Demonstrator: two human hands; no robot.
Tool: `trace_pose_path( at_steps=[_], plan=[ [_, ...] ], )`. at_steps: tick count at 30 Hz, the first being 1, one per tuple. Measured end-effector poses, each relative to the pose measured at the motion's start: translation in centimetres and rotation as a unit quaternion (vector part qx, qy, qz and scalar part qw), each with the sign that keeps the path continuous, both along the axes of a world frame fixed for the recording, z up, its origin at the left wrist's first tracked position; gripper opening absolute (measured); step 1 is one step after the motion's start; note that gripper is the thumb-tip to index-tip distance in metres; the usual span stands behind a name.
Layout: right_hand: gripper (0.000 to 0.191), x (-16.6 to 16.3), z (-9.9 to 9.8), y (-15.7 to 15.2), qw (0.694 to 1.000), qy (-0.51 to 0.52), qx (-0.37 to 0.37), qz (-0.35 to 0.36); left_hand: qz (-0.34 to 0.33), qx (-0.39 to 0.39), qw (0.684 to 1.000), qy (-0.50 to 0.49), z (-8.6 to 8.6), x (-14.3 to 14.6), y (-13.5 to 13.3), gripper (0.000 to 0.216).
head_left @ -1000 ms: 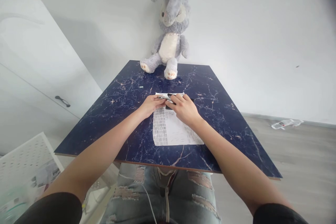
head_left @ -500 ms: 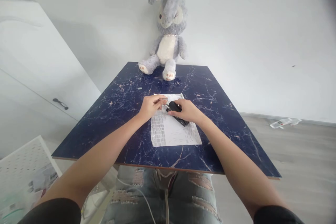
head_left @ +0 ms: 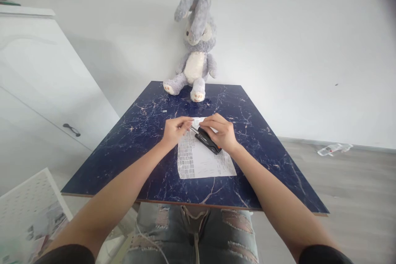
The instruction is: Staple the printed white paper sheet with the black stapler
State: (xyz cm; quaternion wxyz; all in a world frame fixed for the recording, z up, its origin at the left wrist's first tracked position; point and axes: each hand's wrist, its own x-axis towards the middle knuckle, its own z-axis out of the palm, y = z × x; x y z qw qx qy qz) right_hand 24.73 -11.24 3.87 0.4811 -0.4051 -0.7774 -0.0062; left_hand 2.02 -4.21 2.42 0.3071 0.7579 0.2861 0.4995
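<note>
A sheet of printed white paper (head_left: 204, 161) lies in the middle of the dark blue marble-patterned table (head_left: 139, 132). My right hand (head_left: 221, 132) is closed around a black stapler (head_left: 208, 141) held just above the paper's far end, its silver tip pointing left. My left hand (head_left: 175, 129) sits close beside that tip with its fingers pinched together; what they pinch is too small to make out. Both hands are over the far edge of the sheet.
A grey and white plush rabbit (head_left: 194, 51) sits against the wall at the table's far edge. A white cabinet (head_left: 40, 90) stands at the left. A white pegboard (head_left: 27, 210) is low left. A clear plastic bottle (head_left: 334, 148) lies on the floor at right.
The folded far end of the paper has been laid flat. The black stapler has come into view in my right hand. The view has tilted slightly.
</note>
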Motion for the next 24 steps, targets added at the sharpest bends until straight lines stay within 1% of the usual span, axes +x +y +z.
trace_pose_path(
  at_steps=[2,3,5,7,8,10,14,16,18,21,24],
  plan=[
    [0.022,2.0,-0.2,0.9,0.997,0.011,-0.021,-0.070,0.095,-0.015,0.995,0.003,-0.4,-1.8,2.6,0.044],
    [0.021,3.3,-0.5,1.5,0.993,0.007,-0.044,-0.113,0.154,-0.013,0.988,0.032,-0.7,-2.8,4.0,0.043],
    [0.021,6.1,-1.3,2.5,0.971,-0.019,-0.113,-0.211,0.245,-0.016,0.958,0.148,-1.4,-4.8,6.5,0.038],
    [0.022,8.4,-2.3,3.3,0.940,-0.045,-0.186,-0.281,0.308,-0.041,0.913,0.262,-2.3,-6.1,8.1,0.033],
    [0.022,9.2,-2.8,3.7,0.928,-0.047,-0.215,-0.301,0.317,-0.046,0.897,0.304,-2.7,-6.4,8.5,0.036],
    [0.022,10.2,-3.6,4.1,0.912,-0.035,-0.247,-0.325,0.302,-0.045,0.882,0.359,-3.3,-6.4,8.7,0.045],
    [0.021,10.1,-4.2,4.5,0.907,-0.019,-0.253,-0.337,0.249,-0.065,0.881,0.397,-3.6,-5.5,8.3,0.051],
    [0.021,9.9,-4.2,4.7,0.905,-0.023,-0.259,-0.335,0.242,-0.073,0.883,0.397,-3.4,-5.3,8.2,0.048],
    [0.022,9.9,-4.3,4.8,0.902,-0.034,-0.267,-0.336,0.242,-0.059,0.887,0.389,-3.1,-5.3,8.1,0.041],
    [0.026,9.9,-4.3,4.8,0.910,-0.055,-0.247,-0.328,0.251,-0.027,0.891,0.377,-2.8,-5.5,8.1,0.028],
    [0.027,9.2,-3.8,4.6,0.936,-0.053,-0.176,-0.301,0.260,0.000,0.895,0.363,-2.8,-5.8,8.3,0.016]
  ],
)
